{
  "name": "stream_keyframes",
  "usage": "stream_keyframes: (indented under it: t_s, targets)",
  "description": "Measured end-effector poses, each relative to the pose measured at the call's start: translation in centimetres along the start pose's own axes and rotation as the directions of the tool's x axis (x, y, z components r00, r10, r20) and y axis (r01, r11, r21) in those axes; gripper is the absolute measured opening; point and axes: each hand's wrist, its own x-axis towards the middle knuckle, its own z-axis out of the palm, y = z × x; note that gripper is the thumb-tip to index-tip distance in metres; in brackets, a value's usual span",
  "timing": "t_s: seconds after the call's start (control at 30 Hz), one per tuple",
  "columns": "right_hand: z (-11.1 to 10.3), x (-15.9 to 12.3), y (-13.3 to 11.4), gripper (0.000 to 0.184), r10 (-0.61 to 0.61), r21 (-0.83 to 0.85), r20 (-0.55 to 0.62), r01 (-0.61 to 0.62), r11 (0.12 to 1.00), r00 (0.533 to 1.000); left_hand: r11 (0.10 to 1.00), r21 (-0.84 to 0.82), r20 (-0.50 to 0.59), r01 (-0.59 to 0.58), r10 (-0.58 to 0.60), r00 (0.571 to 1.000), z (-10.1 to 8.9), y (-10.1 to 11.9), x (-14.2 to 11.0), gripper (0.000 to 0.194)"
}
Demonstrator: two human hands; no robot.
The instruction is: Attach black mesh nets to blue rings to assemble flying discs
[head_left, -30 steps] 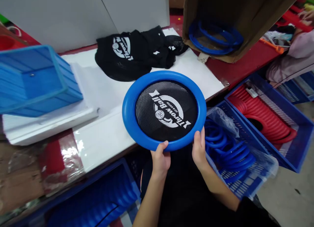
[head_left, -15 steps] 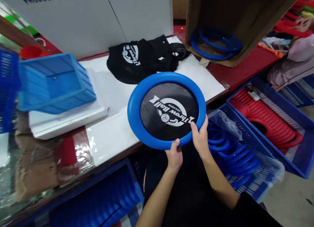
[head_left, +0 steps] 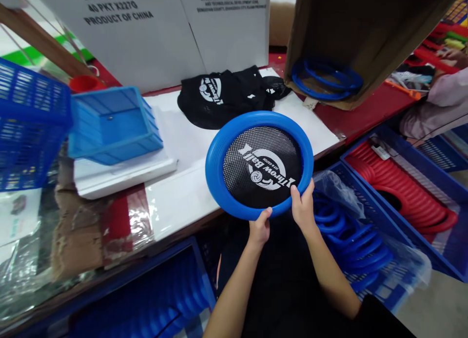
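Note:
A throw-ball disc [head_left: 263,167], with a blue ring and a printed black mesh centre, is held up in front of me over the table's near edge. My left hand [head_left: 260,227] grips its bottom rim, thumb on top and fingers hidden underneath. On the lower right rim my right hand [head_left: 303,204] is closed in the same way, its thumb reaching the mesh edge. Behind the disc lies a pile of black printed mesh pieces [head_left: 230,96] on the white table sheet [head_left: 183,191].
A light-blue bin [head_left: 115,126] stands on a white foam slab at left. Blue rings [head_left: 327,79] lie in an open carton [head_left: 336,21]. Crates beside me hold blue rings [head_left: 351,240] and red rings [head_left: 405,187]. Another person's sleeve [head_left: 449,96] shows at far right.
The view has swung slightly left, so the table items appear further right. Both hands keep their hold on the disc, which stays nearly level with a slight shift in tilt.

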Motion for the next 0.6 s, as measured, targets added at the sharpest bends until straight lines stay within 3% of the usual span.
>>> stream_keyframes:
  t_s: [0.13,0.2,0.23,0.3,0.37,0.4,0.47,0.53,0.6]
  targets:
    - [-0.9,0.5,0.7,0.072,0.189,0.337,0.081,-0.206,0.919,0.979,0.998,0.054,-0.051,-0.008,0.011,0.999,-1.2,1.4,0.2,0.045]
    - [-2.0,1.2,1.3,0.068,0.215,0.377,0.105,-0.239,0.895,0.971,0.994,0.105,-0.030,-0.031,0.034,0.999,-2.8,2.7,0.6,0.046]
    - [-2.7,1.7,1.4,0.067,0.179,0.330,0.085,-0.197,0.923,0.980,0.987,0.153,-0.005,-0.055,0.057,0.998,-3.8,3.6,0.8,0.047]
    - [-4.6,2.6,1.0,0.068,-0.010,0.131,0.006,0.009,0.991,1.000,0.938,0.320,0.088,-0.134,0.111,0.990,-5.4,5.9,1.1,0.047]
    - [-6.6,3.3,-0.6,0.068,-0.304,-0.108,-0.010,0.301,0.947,0.953,0.783,0.571,0.264,-0.246,0.108,0.958,-6.2,8.8,0.8,0.035]
    - [-7.5,3.5,-1.9,0.069,-0.453,-0.206,0.041,0.451,0.868,0.891,0.668,0.676,0.383,-0.311,0.043,0.923,-6.3,10.3,0.5,0.023]
    - [-8.9,3.7,-5.1,0.073,-0.670,-0.274,0.249,0.714,0.644,0.699,0.432,0.769,0.569,-0.471,-0.126,0.813,-5.5,13.2,-0.5,0.014]
    - [-9.4,3.6,-8.3,0.065,-0.707,-0.205,0.508,0.866,0.456,0.492,0.262,0.770,0.634,-0.581,-0.220,0.741,-4.3,15.6,-1.5,0.009]
    - [-9.2,3.5,-10.7,0.054,-0.653,-0.062,0.695,0.931,0.361,0.300,0.159,0.755,0.652,-0.637,-0.288,0.701,-3.1,17.3,-2.4,0.009]
